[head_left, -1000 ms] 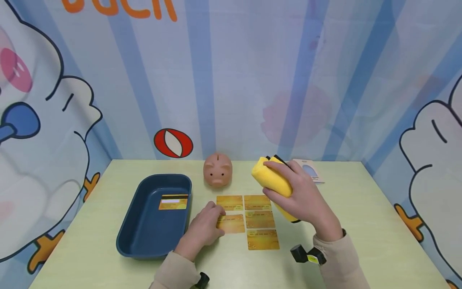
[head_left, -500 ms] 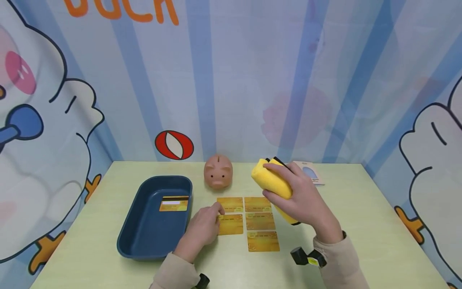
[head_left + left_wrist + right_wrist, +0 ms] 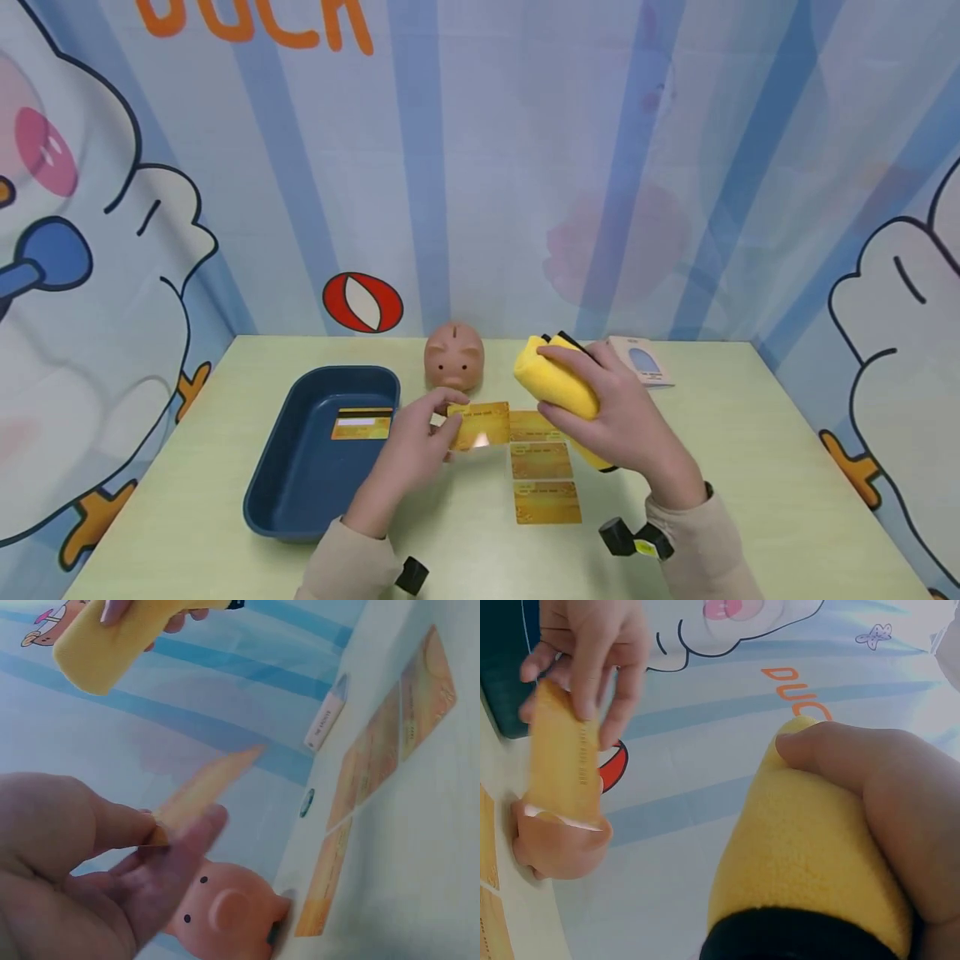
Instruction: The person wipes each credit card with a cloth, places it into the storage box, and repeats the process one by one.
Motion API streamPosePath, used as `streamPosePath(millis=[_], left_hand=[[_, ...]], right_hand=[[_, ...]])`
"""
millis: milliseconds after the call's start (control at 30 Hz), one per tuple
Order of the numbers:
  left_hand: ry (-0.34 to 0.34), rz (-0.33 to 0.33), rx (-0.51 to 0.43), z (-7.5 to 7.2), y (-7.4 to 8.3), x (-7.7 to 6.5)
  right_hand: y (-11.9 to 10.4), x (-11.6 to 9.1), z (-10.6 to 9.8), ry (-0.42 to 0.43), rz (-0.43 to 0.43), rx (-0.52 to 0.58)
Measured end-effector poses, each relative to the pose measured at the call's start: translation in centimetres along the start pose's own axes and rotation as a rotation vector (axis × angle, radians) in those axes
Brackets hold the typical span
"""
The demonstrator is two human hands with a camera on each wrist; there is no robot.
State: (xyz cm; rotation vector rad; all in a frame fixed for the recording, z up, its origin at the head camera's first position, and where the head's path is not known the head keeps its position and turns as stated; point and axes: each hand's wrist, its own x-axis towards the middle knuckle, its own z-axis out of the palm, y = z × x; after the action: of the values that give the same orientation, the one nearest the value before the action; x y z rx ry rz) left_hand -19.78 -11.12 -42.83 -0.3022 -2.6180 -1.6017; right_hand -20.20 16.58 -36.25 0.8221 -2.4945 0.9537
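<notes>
My left hand point(image 3: 412, 437) pinches a gold bank card point(image 3: 480, 427) between thumb and fingers, raised over the table. In the left wrist view this card point(image 3: 206, 791) appears nearly edge-on. Three more gold cards point(image 3: 546, 502) lie in a column to its right; another point(image 3: 322, 885) shows flat in the left wrist view and is hidden behind the held card in the head view. My right hand point(image 3: 618, 412) grips a rolled yellow cloth point(image 3: 558, 385) with black edging, held above the cards' right side. Plush fabric point(image 3: 802, 847) fills the right wrist view's middle.
A dark blue tray point(image 3: 273, 467) stands at the left, with one gold card point(image 3: 362, 423) lying stripe side up inside. Behind the cards sits a pink piggy bank point(image 3: 454, 358). A flat pale packet point(image 3: 642, 362) lies at the back right, near the printed curtain point(image 3: 495, 167).
My left hand has picked up the lower card of the left column and moved it away from me, tilting it up. The right hand with the yellow cloth has shifted slightly left and down.
</notes>
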Motion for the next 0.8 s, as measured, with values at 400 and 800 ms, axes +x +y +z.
streamPosePath(millis=[400,800], left_hand=[[0.006,-0.009,-0.201,-0.3,1.0,0.5],[-0.141,0.140,-0.311,-0.3,1.1,0.3]], right_hand=[[-1.0,0.2,2.2,-0.064,-0.122,-0.010],[-1.9,0.4,5.0,-0.068,-0.363,-0.146]])
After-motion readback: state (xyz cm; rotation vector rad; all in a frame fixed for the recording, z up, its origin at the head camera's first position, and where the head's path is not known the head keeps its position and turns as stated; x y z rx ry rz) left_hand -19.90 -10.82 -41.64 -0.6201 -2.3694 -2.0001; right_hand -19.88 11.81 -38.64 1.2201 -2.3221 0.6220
